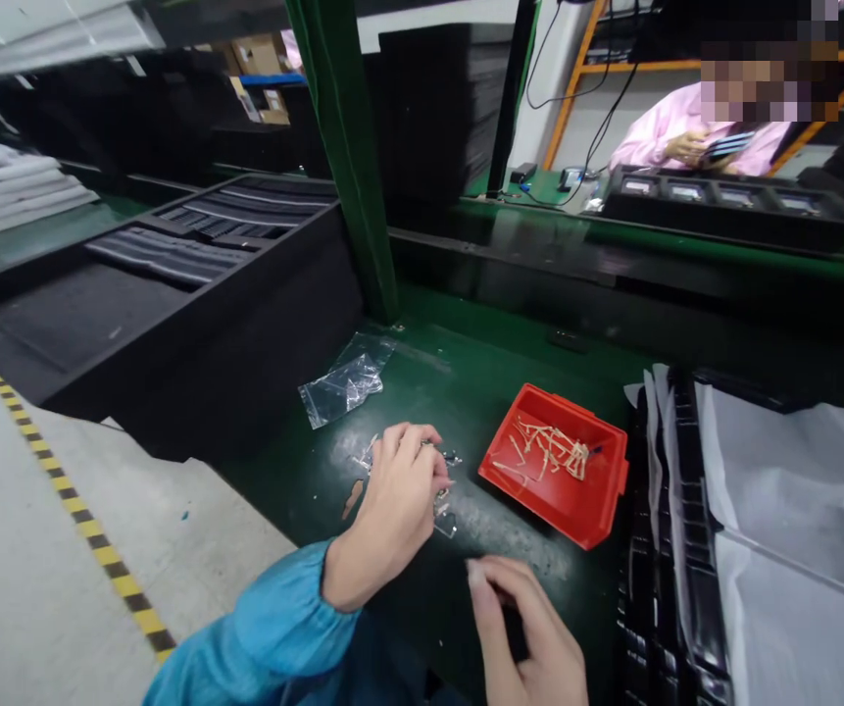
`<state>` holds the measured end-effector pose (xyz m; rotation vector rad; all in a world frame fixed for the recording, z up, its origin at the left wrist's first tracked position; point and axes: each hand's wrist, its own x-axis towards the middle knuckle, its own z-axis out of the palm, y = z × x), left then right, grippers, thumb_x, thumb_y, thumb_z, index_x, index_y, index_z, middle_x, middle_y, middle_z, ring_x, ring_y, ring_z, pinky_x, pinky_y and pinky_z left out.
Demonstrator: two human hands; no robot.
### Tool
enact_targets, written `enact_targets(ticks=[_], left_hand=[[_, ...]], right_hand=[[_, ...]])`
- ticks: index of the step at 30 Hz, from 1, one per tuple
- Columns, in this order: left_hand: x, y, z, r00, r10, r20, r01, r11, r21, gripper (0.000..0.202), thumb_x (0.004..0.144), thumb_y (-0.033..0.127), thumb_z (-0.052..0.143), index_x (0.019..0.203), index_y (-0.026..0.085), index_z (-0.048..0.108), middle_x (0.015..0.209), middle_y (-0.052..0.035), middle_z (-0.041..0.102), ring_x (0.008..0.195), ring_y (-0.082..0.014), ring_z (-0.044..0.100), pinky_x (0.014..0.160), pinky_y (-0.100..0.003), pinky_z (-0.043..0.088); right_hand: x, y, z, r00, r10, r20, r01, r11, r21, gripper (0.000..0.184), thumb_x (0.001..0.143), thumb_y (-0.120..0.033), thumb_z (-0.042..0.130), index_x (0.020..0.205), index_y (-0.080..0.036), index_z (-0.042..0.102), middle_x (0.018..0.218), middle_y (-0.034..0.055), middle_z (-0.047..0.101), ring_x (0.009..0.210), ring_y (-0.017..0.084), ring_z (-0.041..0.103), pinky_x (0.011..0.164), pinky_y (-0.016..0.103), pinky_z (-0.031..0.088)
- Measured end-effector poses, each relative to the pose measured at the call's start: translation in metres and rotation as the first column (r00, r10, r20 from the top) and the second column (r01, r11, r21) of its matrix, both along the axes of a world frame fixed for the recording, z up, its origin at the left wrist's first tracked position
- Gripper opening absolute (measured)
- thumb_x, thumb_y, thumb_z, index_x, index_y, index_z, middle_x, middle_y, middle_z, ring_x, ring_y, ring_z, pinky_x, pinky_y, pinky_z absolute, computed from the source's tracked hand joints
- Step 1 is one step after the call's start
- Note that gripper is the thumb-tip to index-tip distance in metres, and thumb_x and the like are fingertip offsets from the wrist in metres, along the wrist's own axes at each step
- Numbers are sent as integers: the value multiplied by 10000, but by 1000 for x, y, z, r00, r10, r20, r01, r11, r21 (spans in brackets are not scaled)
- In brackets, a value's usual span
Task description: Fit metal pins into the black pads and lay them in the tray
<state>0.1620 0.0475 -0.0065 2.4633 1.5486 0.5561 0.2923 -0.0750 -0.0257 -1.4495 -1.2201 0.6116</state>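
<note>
My left hand [399,505], in a blue sleeve, rests on the green table with its fingers curled together over a scatter of small clear and metal parts [442,510]. What the fingers pinch is too small to name. My right hand [528,632] lies low at the front with its fingers curled inward, a dark gap beneath them. A red bin [602,510] just right of my left hand holds several thin tan strips [554,449].
An empty clear plastic bag [344,380] lies behind my left hand. A black tray rack [172,294] stands at left, stacked black trays with white sheets [760,549] at right. A green post [352,157] rises behind. A person in pink [686,137] works across the bench.
</note>
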Motion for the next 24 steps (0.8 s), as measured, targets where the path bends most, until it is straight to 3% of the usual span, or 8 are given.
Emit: enact_targets(ticks=[3,7,11,16,24], left_hand=[[7,3,-6,999,30,-39,-29,999,22,88,926,72,664,943,152,630,1336,-165,600,1237,-369,496,962,-567,458],[14,8,-12,1000,4,-20,-4,1000,19,169,885,-18,592,909,148,613,1235,-159,625,1153,-349,532,869,-519,494],[-4,10,5,982,-187,32,187,982,-7,248,854,-47,583,873,200,579,1287,-76,627,1205,-278,502,968,-456,485],[-20,10,30,885,-464,16,465,884,-52,309,820,-83,552,933,205,553,1323,-71,610,1291,-283,455,1006,-453,466],[-14,12,32,862,-506,-13,504,860,-81,320,828,-94,529,936,204,575,1329,-87,632,1303,-299,479,1064,-537,469]], right_hand=[[9,14,5,990,99,99,-101,995,19,95,978,-234,648,1007,-248,737,910,13,762,769,114,743,702,130,568],[11,15,7,986,137,95,-138,990,-2,110,982,-252,640,951,-230,744,860,23,756,707,118,730,660,139,576],[15,11,5,998,12,67,-6,996,-85,143,986,-313,640,999,-216,743,911,53,775,727,142,749,648,167,596],[21,16,2,993,85,77,-74,988,-136,142,1005,-305,620,1042,-226,732,933,38,776,749,126,755,673,148,588],[20,14,3,989,147,10,-144,979,-146,177,1029,-289,567,939,-227,706,812,3,705,660,105,691,639,146,540]])
